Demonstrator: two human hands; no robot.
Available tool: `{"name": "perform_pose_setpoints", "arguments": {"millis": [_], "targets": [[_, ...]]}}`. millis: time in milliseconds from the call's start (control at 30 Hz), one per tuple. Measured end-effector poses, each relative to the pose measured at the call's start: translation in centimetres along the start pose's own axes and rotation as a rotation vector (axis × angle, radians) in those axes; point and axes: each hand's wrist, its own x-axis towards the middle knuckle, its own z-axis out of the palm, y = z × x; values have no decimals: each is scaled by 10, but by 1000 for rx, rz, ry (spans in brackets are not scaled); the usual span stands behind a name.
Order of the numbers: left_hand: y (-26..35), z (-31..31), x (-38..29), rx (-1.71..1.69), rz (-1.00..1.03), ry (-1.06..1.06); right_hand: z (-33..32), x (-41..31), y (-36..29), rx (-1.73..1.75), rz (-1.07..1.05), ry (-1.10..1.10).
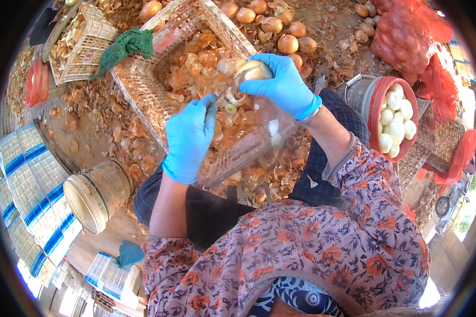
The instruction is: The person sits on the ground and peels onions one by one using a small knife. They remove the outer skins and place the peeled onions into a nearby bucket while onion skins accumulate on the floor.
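Note:
My left hand, in a blue glove, grips a small knife whose blade points up and right. In my right hand, gloved alike, sits an onion, partly peeled and pale on its visible side. The blade's end is at the onion's left side; whether it cuts in cannot be told. Below both hands stands a plastic crate holding loose brown onion skins. A cut onion end lies on the skins.
A red-lined bucket of peeled onions stands right. Unpeeled onions lie beyond the crate, near red mesh sacks. Green netting hangs over the crate's left corner. A white bucket and stacked crates are left.

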Motion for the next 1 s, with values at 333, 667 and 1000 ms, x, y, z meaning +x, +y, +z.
{"name": "perform_pose_setpoints", "arguments": {"millis": [333, 667, 1000], "targets": [[-5, -73, 20, -580, -576, -646, -2, -1, 0, 96, 181, -156], [1, -7, 22, -891, -451, -201, 26, -4, -3, 98, 170, -291], [-2, 0, 23, -618, -467, 192, 36, -3, -1, 216, 106, -284]]}}
